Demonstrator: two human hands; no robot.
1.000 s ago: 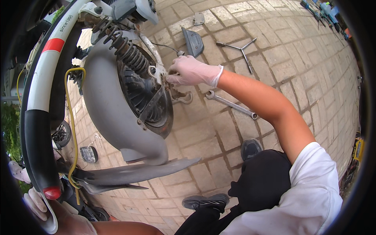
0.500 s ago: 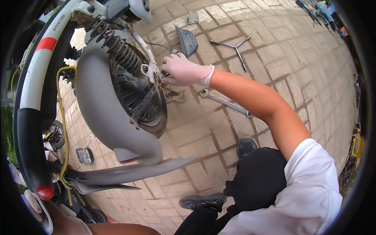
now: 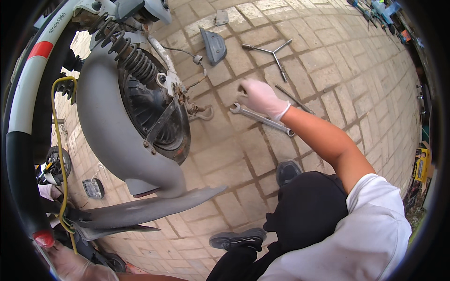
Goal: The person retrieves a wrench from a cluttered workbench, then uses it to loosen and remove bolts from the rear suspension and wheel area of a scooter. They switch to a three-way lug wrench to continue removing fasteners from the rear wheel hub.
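the right hand, in a pale glove, hovers with its fingers loosely curled and holding nothing, right over the head end of a long steel spanner that lies flat on the brick paving, just beside the scooter's rear wheel. the left hand, also gloved, sits at the bottom left edge of the view close to the scooter's body; i cannot tell whether it grips anything there.

the spanner looks stiff and fairly heavy for its size, smooth metal that could slip in a glove if greasy, so i'd judge the middle of its shank the sure place to take it, lifting one end off the bricks first. it won't bend or break if dropped.

further out on the paving rest a three-armed socket wrench, a thin rod close to the wrist, and a dark grey plastic cover. a coiled spring shock absorber runs down to the hub, and a yellow cable hangs along the scooter's side.
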